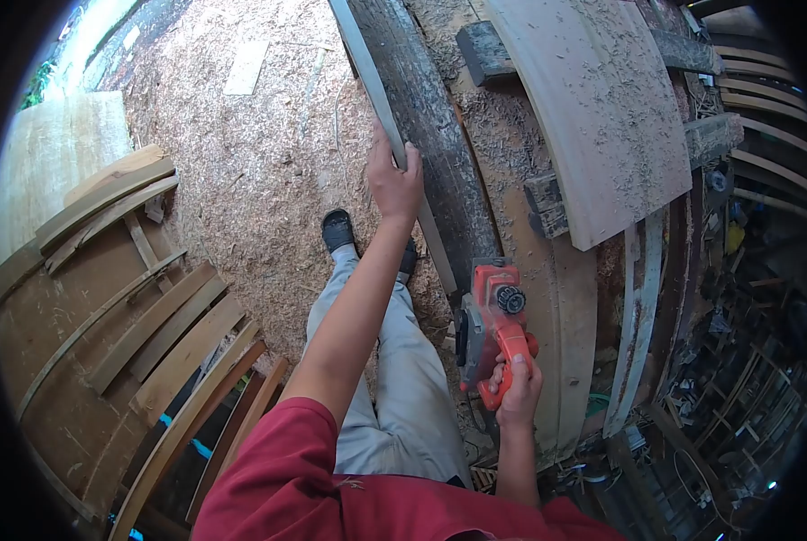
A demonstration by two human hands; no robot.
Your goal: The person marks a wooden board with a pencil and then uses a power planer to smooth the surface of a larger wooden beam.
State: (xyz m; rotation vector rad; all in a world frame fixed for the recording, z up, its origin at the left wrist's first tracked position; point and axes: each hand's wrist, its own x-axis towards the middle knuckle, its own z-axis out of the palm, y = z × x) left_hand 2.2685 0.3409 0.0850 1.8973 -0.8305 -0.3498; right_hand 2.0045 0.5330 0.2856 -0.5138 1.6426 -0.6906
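Observation:
My right hand is wrapped round the handle of a red electric planer with a black front knob. The planer lies tipped on its side at the near end of the bench beam. My left hand reaches forward and grips a long, narrow wooden strip, thumb on one side and fingers on the other. This strip stands on edge along the left side of a dark, weathered beam. Its near end comes close to the planer's sole.
A wide, shaving-covered plank rests on dark blocks at right. Wood shavings cover the floor round my feet. Several cut boards lean at left. Offcuts clutter the lower right.

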